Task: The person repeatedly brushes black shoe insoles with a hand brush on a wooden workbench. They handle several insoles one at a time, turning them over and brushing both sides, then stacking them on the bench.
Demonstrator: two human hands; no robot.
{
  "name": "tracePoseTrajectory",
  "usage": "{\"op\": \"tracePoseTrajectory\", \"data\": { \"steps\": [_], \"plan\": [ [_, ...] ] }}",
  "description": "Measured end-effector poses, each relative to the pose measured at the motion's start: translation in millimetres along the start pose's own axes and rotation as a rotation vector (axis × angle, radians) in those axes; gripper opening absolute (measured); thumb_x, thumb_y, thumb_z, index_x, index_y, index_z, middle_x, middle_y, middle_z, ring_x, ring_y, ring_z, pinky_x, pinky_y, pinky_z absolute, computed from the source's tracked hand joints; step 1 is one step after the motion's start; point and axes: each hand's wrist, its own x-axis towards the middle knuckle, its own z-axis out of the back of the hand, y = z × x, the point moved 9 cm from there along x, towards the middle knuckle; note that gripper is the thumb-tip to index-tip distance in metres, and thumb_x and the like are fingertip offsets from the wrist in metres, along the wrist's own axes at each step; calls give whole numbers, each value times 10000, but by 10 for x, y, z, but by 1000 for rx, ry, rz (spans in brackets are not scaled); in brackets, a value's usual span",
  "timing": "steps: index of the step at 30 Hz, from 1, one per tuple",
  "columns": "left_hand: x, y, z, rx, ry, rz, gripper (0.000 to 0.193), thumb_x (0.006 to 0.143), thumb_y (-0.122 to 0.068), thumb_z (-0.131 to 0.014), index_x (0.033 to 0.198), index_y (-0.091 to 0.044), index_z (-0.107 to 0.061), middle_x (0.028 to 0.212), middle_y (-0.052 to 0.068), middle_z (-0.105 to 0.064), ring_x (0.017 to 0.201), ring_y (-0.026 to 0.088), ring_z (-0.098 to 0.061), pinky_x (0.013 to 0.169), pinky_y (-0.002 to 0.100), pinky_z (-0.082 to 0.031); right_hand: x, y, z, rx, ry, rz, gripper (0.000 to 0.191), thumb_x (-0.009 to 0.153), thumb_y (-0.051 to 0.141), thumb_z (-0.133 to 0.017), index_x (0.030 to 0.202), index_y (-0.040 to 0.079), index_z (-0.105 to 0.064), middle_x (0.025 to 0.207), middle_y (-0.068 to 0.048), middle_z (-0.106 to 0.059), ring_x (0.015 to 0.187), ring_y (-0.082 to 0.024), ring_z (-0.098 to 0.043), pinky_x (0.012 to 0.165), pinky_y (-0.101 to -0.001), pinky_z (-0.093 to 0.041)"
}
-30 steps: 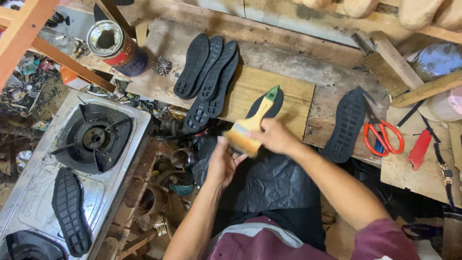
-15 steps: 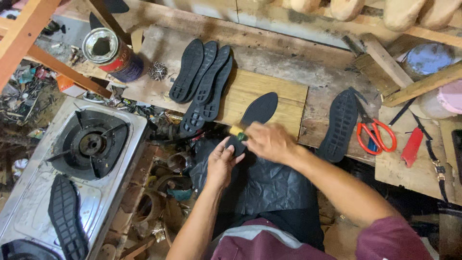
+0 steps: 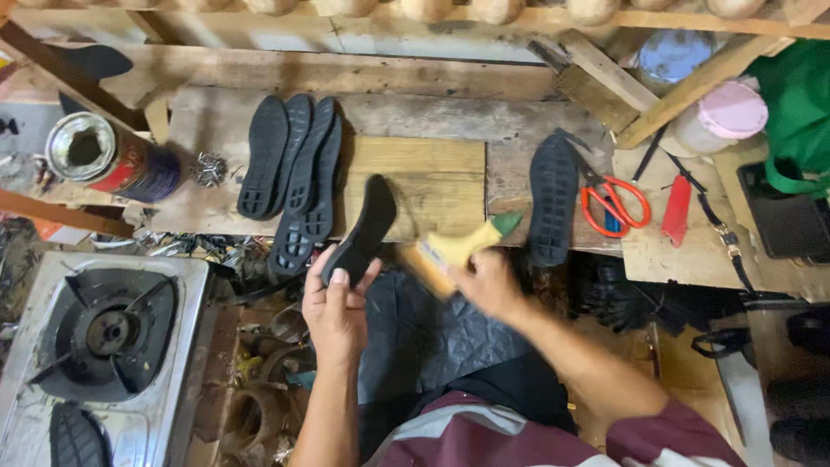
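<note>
The left hand [image 3: 335, 310] has its grip clamped on the heel end of a black rubber shoe sole [image 3: 361, 229], thumb on top, so that the sole tilts up and away over the front edge of the rough wooden table [image 3: 406, 112]. The right hand [image 3: 488, 281] has its fingers closed round a yellowish wooden brush with a green tip [image 3: 458, 249]; the brush is blurred, so its bristle end is probably the one nearest the sole, just beside it and not clearly touching. A black sheet [image 3: 432, 329] covers the lap below both hands.

On the table, a row of overlapping black soles [image 3: 290, 177] lies left of the held sole, and a single black sole [image 3: 552, 201] lies to the right of a lighter wooden board [image 3: 424, 177]. Red-handled scissors [image 3: 612, 201] lie just beside that single sole. A round open tin can [image 3: 108, 156] stands at the far left, and a steel gas stove [image 3: 108, 333] sits below it.
</note>
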Motion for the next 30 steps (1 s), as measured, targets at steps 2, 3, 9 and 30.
{"op": "tracePoseTrajectory", "data": {
  "steps": [2, 3, 9, 30],
  "plan": [
    [27, -66, -300, 147, 109, -32, 402, 1039, -78, -579, 1423, 34, -531, 1398, 184, -603, 1296, 276, -614, 1118, 493, -551, -421, -150, -274, 61, 107, -37, 355, 826, 337, -775, 980, 18, -772, 848, -131, -796, 723, -206, -757, 660, -368, -581],
    [27, -46, -456, 266, 162, -25, 421, 1031, -76, -581, 1436, 27, -528, 1429, 177, -598, 1292, 262, -620, 1117, 464, -535, -597, -55, -359, 201, 142, 131, 374, 866, 287, -747, 1100, -5, -746, 994, -151, -779, 850, -210, -748, 737, -372, -576],
    [-70, 367, -1645, 834, 573, -374, 487, 998, -10, -631, 1475, 1, -539, 1569, 206, -540, 1499, 308, -509, 1245, 408, -400, -998, -468, -601, -45, 83, 149, 348, 851, 313, -819, 798, -10, -703, 740, -163, -709, 674, -263, -699, 668, -380, -548],
    [-227, 1762, -2216, 1159, 1244, -390, 701, 810, -284, -778, 1438, -75, -545, 1546, 195, -441, 1477, 425, -302, 1166, 512, -316, -881, -542, -620, 34, 145, 177, 401, 909, 323, -811, 711, 19, -642, 601, -109, -653, 542, -234, -648, 577, -395, -516]
  ]
}}
